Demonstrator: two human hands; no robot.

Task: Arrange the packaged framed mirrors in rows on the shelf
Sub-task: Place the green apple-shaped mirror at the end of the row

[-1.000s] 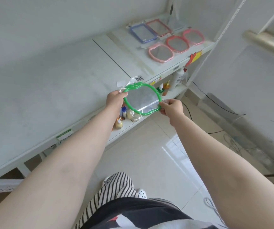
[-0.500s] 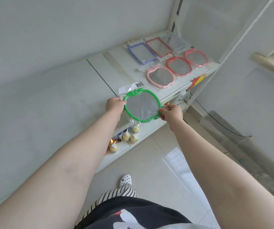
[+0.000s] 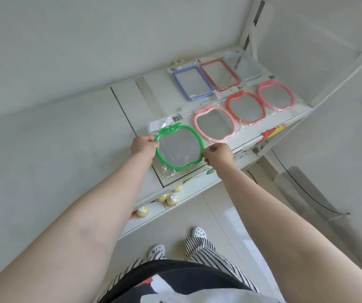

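White metal shelf [image 3: 132, 101] now lies under the green apple-shaped packaged mirror [image 3: 179, 147], carried in from the aisle; left hand [image 3: 142, 146] and right hand [image 3: 218, 154] pinch its rim, left of the near pink-framed mirror [image 3: 214, 124], extending that row.

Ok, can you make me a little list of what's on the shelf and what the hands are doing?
held item: green apple-shaped mirror, in clear packaging
left hand: grips the frame's left edge
right hand: pinches the frame's right edge
front row: pink apple mirror, red apple mirror, pink apple mirror
back row: blue rectangular mirror, red rectangular mirror
surface: white shelf
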